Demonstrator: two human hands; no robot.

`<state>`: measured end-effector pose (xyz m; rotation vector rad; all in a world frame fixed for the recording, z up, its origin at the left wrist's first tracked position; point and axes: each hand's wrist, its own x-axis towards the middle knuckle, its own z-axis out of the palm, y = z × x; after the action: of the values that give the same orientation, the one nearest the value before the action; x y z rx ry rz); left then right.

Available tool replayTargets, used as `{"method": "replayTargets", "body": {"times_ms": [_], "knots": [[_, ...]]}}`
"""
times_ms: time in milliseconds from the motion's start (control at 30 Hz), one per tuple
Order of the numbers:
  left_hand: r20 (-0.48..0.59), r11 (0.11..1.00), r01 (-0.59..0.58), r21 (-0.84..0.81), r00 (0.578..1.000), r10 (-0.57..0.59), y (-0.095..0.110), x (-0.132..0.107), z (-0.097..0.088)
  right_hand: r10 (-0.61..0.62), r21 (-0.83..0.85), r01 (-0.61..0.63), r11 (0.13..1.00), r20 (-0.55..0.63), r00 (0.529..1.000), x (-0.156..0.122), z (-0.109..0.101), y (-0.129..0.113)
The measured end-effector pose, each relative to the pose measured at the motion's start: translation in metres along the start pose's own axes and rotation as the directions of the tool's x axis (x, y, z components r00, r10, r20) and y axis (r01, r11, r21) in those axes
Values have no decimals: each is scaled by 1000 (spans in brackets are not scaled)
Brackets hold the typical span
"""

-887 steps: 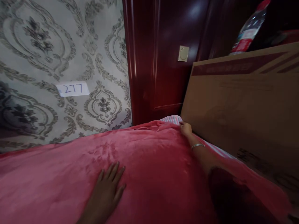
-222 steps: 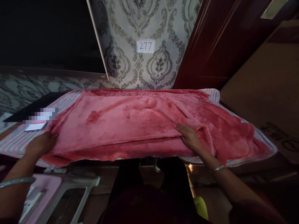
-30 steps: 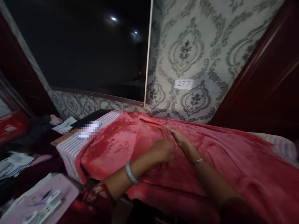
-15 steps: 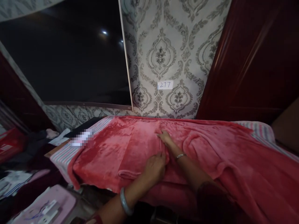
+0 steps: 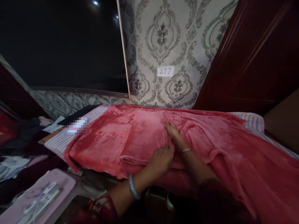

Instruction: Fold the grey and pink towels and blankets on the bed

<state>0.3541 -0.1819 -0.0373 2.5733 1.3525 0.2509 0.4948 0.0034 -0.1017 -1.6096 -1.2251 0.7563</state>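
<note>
A plush red-pink blanket (image 5: 144,133) is spread over the table, with a flat folded section in its middle. My left hand (image 5: 163,157), below a pale bangle, is closed on the near part of that section's right edge. Slightly farther back, my right hand (image 5: 172,130), with a silver bracelet on the wrist, pinches the same edge. To the right of my hands the blanket lies in loose, wavy folds and hangs over the near side. Both hands' fingertips are partly hidden in the fabric.
Under the blanket, a striped cloth (image 5: 56,144) shows at the left and right ends. A pink stand (image 5: 63,186) with a white power strip (image 5: 44,199) is at lower left, near piled clothes. Behind are a large dark screen (image 5: 65,46) and patterned wallpaper (image 5: 161,34).
Both hands have shifted a little to the right, with the folded section's right edge between their fingers. The view has tilted slightly downward.
</note>
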Motion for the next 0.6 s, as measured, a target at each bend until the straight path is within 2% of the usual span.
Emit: {"method": "replayTargets", "body": {"times_ms": [67,167,233,267,333,367,433,467,500,567,600], "knots": [[2,999,-38,-24,999,38,6,-1,2,4,-27,-5,1000,-12,1000,1,-2,-3],[16,975,-170,-142,985,174,5,-5,0,-10,-85,10,996,-1,1000,-4,-9,-3],[-64,951,-209,-226,978,199,-11,-11,-9,-26,-133,28,991,17,1000,-7,-15,-3],[-139,948,-195,-252,977,164,-25,-15,-15,-32,-151,35,988,22,999,-7,-19,-4],[-326,957,-106,-271,945,13,-63,-27,-28,-85,-229,90,969,32,996,-4,-23,-10],[-413,961,-20,-275,905,-99,-85,-34,-34,-144,-309,154,938,53,988,0,-24,-14],[-519,925,152,-348,790,-326,-128,-51,-38,-283,-488,318,813,146,948,11,-21,-26],[-509,871,212,-444,740,-439,-147,-60,-37,-334,-553,390,736,204,920,19,-18,-32],[-451,791,249,-559,709,-542,-163,-69,-33,-364,-589,444,675,257,895,27,-13,-39],[-266,593,276,-757,698,-665,-185,-84,-24,-381,-596,496,632,319,868,45,-1,-50],[-170,491,281,-825,704,-689,-192,-89,-19,-382,-591,512,624,341,859,54,5,-54]]}}
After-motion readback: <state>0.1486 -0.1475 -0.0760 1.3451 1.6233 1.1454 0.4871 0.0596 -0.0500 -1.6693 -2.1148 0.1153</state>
